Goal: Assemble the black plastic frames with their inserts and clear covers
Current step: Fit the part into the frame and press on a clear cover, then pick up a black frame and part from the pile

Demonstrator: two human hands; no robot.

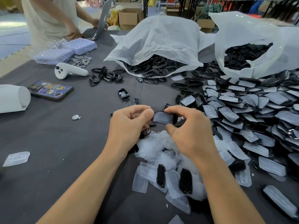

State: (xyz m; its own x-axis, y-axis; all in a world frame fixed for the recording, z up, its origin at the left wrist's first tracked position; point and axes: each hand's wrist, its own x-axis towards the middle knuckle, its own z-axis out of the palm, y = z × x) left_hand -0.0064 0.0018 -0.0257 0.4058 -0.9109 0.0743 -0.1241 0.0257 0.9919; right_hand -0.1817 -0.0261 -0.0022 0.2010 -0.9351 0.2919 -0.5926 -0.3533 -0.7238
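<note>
- The small black plastic frame [163, 118], with a frosted clear cover lying on its face, is held just above the dark grey cloth-covered table [64, 135], between the two hands.
- It looks light and thin. The frame is likely stiff, and the cover soft, bendy and a little slippery, so the edges and short ends are the best places to hold it, leaving the middle free.
- Its long axis runs roughly left to right, dipping slightly to the right, and the covered face is turned up toward the camera.
- The left hand [129, 125] pinches the frame's left end between thumb and forefinger, with the other fingers curled under.
- The right hand [189, 131] pinches the right end, forefinger on the top edge and thumb under the lower corner.
- Just nearer the person than the frame lies a loose heap of clear plastic covers [155, 147].
- To the right of the frame spreads a big pile of covered black pieces [250, 110].
- Beyond the frame sit two white plastic bags [155, 46] of black parts.
- Well to the frame's left lies a phone in a blue patterned case [50, 90].
</note>
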